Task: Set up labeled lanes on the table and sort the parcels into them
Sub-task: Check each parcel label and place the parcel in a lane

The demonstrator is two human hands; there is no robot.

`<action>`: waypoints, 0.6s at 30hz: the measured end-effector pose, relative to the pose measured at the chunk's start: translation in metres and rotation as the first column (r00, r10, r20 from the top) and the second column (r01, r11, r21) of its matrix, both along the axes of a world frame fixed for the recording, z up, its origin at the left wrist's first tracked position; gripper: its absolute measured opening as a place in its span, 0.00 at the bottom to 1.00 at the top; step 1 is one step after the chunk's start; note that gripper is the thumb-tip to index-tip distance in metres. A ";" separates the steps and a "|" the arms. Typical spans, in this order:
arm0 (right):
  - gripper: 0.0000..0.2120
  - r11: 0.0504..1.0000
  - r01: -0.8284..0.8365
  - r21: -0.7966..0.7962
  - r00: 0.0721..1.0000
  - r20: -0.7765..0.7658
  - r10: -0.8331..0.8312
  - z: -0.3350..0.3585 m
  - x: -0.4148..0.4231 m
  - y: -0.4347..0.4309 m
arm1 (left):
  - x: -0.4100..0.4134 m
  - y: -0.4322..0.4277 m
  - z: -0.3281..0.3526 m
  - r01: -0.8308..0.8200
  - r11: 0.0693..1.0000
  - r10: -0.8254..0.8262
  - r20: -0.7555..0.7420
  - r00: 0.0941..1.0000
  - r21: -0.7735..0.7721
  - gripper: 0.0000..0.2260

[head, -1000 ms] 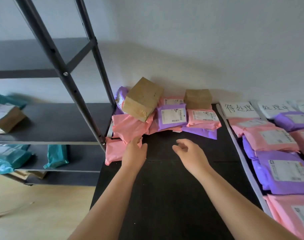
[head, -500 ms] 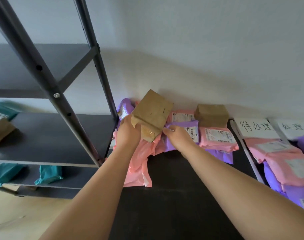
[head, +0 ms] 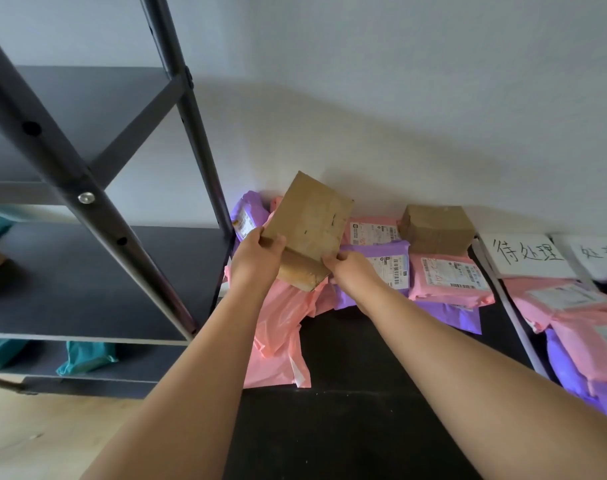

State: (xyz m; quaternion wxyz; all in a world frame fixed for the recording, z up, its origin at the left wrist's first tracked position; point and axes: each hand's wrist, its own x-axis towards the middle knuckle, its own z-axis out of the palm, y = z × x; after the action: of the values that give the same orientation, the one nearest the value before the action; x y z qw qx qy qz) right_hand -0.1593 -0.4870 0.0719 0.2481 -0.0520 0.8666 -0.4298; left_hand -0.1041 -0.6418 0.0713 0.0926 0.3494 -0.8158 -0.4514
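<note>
Item: brown box (head: 309, 223) | I am curling my left hand (head: 253, 263) round its left edge, pinching its lower corner with my right hand (head: 350, 273) | location: tilting over the parcel pile (head: 388, 263), left end

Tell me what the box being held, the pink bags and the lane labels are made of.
Brown box: looks like matte cardboard, with glossy tape along its lower edge.
Pink bags: thin, slightly shiny plastic film, judging by soft wrinkles.
Lane labels: probably plain white paper, flat with handwritten black characters.
</note>
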 end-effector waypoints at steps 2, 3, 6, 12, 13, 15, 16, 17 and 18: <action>0.15 1.000 0.009 -0.027 1.000 -0.021 -0.009 0.005 0.007 0.003 | 0.011 0.004 0.004 -0.048 0.999 0.048 -0.044 0.998 0.020 0.10; 0.15 0.999 0.017 -0.049 0.999 -0.026 -0.018 0.008 0.011 0.006 | 0.017 0.007 0.007 -0.071 0.997 0.073 -0.072 0.995 0.038 0.07; 0.14 0.991 0.045 -0.126 0.998 -0.037 -0.050 0.019 0.029 0.016 | 0.039 0.021 0.020 -0.103 0.986 0.125 -0.172 0.977 0.128 0.05; 0.15 0.981 0.080 -0.176 0.982 -0.155 -0.108 0.042 0.081 0.057 | 0.094 0.062 0.041 -0.106 0.950 0.198 -0.305 0.931 0.294 0.15; 0.15 0.981 0.075 -0.178 0.979 -0.176 -0.107 0.045 0.090 0.067 | 0.104 0.070 0.042 -0.106 0.946 0.204 -0.311 0.928 0.306 0.17; 0.17 0.983 0.066 -0.174 0.974 -0.203 -0.101 0.048 0.112 0.090 | 0.126 0.091 0.045 -0.099 0.941 0.203 -0.307 0.930 0.323 0.19; 0.19 0.984 0.066 -0.164 0.973 -0.208 -0.100 0.049 0.123 0.102 | 0.137 0.102 0.045 -0.091 0.942 0.192 -0.299 0.935 0.322 0.19; 0.21 0.987 0.066 -0.150 0.973 -0.208 -0.097 0.050 0.133 0.115 | 0.149 0.114 0.043 -0.083 0.944 0.179 -0.287 0.941 0.319 0.20; 0.23 0.989 0.064 -0.134 0.975 -0.205 -0.091 0.050 0.143 0.128 | 0.160 0.126 0.041 -0.079 0.943 0.174 -0.273 0.946 0.325 0.20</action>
State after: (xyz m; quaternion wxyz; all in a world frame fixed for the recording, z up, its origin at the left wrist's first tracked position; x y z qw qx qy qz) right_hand -0.0160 -0.3590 0.1216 0.1342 -0.0790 0.8604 -0.4851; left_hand 0.0557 -0.5158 0.1125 0.1877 0.3399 -0.6872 -0.6139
